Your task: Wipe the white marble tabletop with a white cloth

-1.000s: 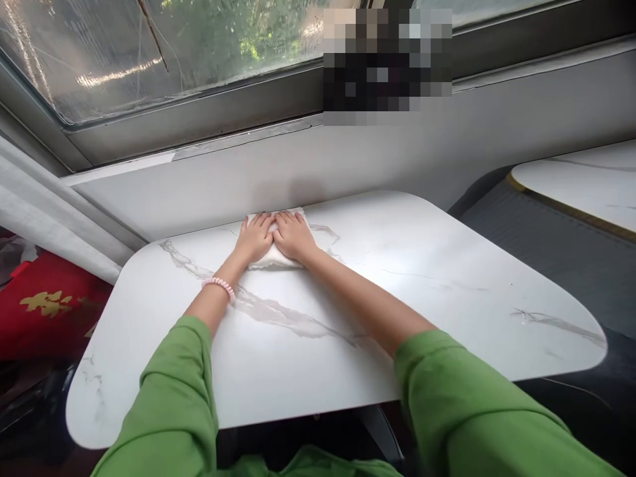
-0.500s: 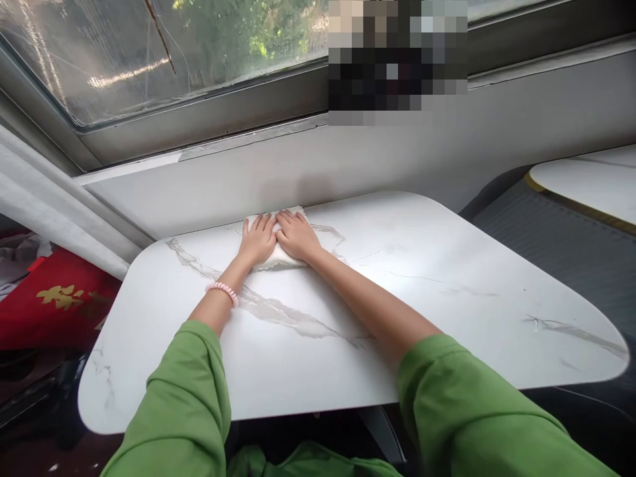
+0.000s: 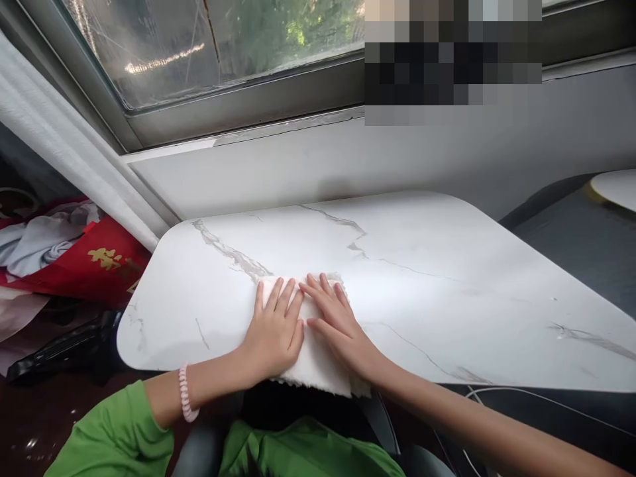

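A white cloth lies flat on the white marble-patterned table, its lower end hanging over the near edge. My left hand presses palm down on the cloth's left part, fingers spread, with a pink coiled band round the wrist. Over the cloth's upper right part lies my right hand, its fingers stretched out and apart. The two hands are side by side, close together at the fingertips and thumbs. Neither has its fingers wrapped round the cloth.
A window and light wall run behind the table. At the left are a white curtain and a red bag with grey fabric on it. White cables hang by the near edge. Another tabletop shows at the far right.
Both hands and the cloth have moved from the table's far edge by the wall to its near edge. The camera view has shifted, with more of the red bag showing.
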`<state>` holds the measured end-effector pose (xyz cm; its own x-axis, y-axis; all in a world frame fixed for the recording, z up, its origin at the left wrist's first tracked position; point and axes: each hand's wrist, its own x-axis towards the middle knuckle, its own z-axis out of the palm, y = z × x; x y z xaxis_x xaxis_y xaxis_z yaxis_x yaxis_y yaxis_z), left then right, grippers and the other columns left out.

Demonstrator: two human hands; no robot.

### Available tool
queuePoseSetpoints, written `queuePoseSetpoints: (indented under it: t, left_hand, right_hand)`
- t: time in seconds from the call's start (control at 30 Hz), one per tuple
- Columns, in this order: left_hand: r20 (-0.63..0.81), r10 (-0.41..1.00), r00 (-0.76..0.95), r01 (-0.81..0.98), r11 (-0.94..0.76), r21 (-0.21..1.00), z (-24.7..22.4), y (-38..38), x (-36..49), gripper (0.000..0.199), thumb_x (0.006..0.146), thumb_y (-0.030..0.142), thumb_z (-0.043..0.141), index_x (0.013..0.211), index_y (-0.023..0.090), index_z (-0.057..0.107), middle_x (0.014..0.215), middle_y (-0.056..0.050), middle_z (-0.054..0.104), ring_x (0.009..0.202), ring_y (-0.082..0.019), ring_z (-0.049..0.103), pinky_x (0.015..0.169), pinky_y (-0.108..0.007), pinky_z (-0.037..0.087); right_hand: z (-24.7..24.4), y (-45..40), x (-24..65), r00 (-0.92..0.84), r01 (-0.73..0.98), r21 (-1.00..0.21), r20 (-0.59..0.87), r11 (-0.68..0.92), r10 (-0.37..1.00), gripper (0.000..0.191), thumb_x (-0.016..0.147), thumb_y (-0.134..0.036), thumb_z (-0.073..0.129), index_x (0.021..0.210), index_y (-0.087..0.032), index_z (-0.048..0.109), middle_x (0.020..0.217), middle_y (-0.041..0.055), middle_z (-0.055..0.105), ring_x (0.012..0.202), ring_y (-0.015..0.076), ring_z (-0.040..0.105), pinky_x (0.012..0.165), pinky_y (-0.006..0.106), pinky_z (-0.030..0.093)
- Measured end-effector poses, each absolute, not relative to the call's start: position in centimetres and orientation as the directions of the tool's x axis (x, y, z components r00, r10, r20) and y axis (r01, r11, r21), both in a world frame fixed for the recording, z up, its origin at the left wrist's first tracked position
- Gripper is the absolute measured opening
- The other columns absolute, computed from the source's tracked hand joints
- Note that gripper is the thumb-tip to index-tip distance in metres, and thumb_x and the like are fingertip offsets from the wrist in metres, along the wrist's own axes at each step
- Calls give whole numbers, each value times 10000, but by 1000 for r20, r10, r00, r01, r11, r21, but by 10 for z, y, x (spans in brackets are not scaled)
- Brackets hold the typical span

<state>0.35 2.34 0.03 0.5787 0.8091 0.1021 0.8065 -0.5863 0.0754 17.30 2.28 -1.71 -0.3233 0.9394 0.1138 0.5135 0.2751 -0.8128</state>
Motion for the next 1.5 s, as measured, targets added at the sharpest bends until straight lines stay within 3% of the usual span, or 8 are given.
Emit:
queuePoseSetpoints:
  t: [0.1,0.2,0.33,0.47,0.7,0.87,1.23,1.5]
  left_hand:
    - [59,817,573,811,-576,103,6,14,-4,510,993,303,248,1467,118,286,1559,-106,235,1455,-258,125,1173,-562,95]
    - [13,842,539,835,-537,117,10,22,-7,515,990,292,238,1468,106,285,1555,-115,242,1452,-269,135,1170,-573,62]
    - [-24,886,464,879,-457,140,6,62,-10,514,985,277,243,1464,100,297,1552,-102,259,1450,-259,146,1179,-531,70]
    - [36,914,403,904,-404,137,-2,132,-18,487,977,257,268,1448,149,336,1530,-63,326,1436,-206,209,1189,-459,75]
    - [101,911,400,903,-411,125,-9,239,-23,481,951,220,289,1420,168,383,1511,-58,364,1411,-196,266,1185,-445,96]
    - [152,896,417,893,-435,114,-13,267,-22,468,954,221,269,1398,188,411,1487,-50,403,1386,-184,307,1179,-439,132]
    - [134,926,352,932,-360,40,-15,240,-23,475,983,239,242,1435,154,360,1531,-61,327,1419,-204,248,1178,-464,117]
    - [154,893,422,902,-432,32,-10,136,-48,471,984,264,290,1428,132,378,1528,-84,330,1431,-223,227,1185,-466,116]
  right_hand:
    - [-16,14,168,-313,406,-891,74,204,947,570,896,-316,386,1463,-272,342,1563,14,240,1456,189,41,1173,538,-11]
    - [-17,25,161,-338,423,-878,77,225,938,571,888,-314,384,1455,-255,359,1559,24,255,1455,193,65,1176,528,2]
    - [-25,72,146,-351,601,-727,132,331,927,577,883,-276,345,1448,-164,376,1541,92,295,1450,234,126,1171,541,42]
    - [-33,143,121,-293,771,-533,192,350,937,584,873,-205,283,1414,-18,394,1504,180,349,1429,273,220,1165,538,106]
    - [-36,242,105,-219,870,-373,293,322,931,563,885,-203,249,1371,10,439,1442,186,450,1378,273,337,1144,506,219]
    - [-38,268,106,-207,876,-356,331,325,921,547,876,-187,259,1351,-16,469,1417,167,488,1354,267,371,1130,495,253]
    - [-38,251,104,-265,876,-299,357,378,896,533,885,-194,257,1333,-34,497,1407,159,503,1338,252,406,1113,467,288]
    - [-34,144,91,-311,859,-305,329,412,892,548,896,-202,271,1392,-36,434,1451,169,440,1378,265,347,1126,510,260]
